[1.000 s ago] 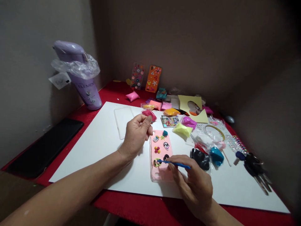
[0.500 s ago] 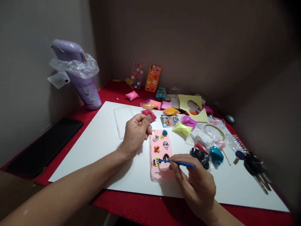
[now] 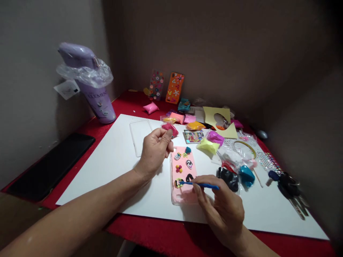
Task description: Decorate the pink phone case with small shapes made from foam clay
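Your right hand [image 3: 222,210] grips the blue tool [image 3: 199,184], tip pointing left onto the pink phone case [image 3: 184,194], which lies lengthwise up the frame's centre. Your left hand [image 3: 154,153], pinched closed, sits at its upper-left corner.

Clear phone case [image 3: 139,137] flat on white board [image 3: 107,167], just left of left fingers [image 3: 160,135]. Purple tumbler [image 3: 92,89] farther left. Black clay packet [image 3: 227,178] just right of right fingers [image 3: 200,191]; keys [image 3: 289,191] well right. Two decorated cases [image 3: 174,87] lean against the wall beyond.
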Tool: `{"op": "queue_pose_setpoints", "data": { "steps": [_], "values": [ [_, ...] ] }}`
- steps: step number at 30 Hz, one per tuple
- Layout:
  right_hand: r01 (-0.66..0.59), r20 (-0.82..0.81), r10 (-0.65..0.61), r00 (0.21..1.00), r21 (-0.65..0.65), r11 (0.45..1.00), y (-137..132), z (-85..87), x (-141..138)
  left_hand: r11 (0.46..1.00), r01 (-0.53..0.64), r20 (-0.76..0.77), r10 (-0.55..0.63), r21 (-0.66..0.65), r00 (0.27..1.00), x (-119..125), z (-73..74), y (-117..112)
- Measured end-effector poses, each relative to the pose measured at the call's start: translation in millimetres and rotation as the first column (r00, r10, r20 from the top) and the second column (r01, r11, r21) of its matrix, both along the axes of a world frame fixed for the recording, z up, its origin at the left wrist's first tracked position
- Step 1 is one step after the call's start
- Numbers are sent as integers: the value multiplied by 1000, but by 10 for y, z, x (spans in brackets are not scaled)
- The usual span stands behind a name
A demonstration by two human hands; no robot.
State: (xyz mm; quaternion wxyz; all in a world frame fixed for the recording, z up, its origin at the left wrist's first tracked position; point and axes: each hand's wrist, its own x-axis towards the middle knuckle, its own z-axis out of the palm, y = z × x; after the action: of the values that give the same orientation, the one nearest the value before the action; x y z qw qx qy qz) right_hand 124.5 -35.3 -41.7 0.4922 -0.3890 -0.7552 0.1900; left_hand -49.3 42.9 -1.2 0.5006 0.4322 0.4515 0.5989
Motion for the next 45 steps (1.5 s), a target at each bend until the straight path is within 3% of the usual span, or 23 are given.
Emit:
{"op": "queue_pose_setpoints", "data": {
  "steps": [7, 45],
  "values": [
    [-22, -60, 24, 998, 26, 999, 3, -2, 12, 1000, -3, 18, 2, 10, 1000, 6, 1, 3],
    [-48, -38, 49, 998, 27, 998, 10, 3, -7, 1000, 2, 6, -2, 11, 1000, 4, 3, -1]
  ]
}}
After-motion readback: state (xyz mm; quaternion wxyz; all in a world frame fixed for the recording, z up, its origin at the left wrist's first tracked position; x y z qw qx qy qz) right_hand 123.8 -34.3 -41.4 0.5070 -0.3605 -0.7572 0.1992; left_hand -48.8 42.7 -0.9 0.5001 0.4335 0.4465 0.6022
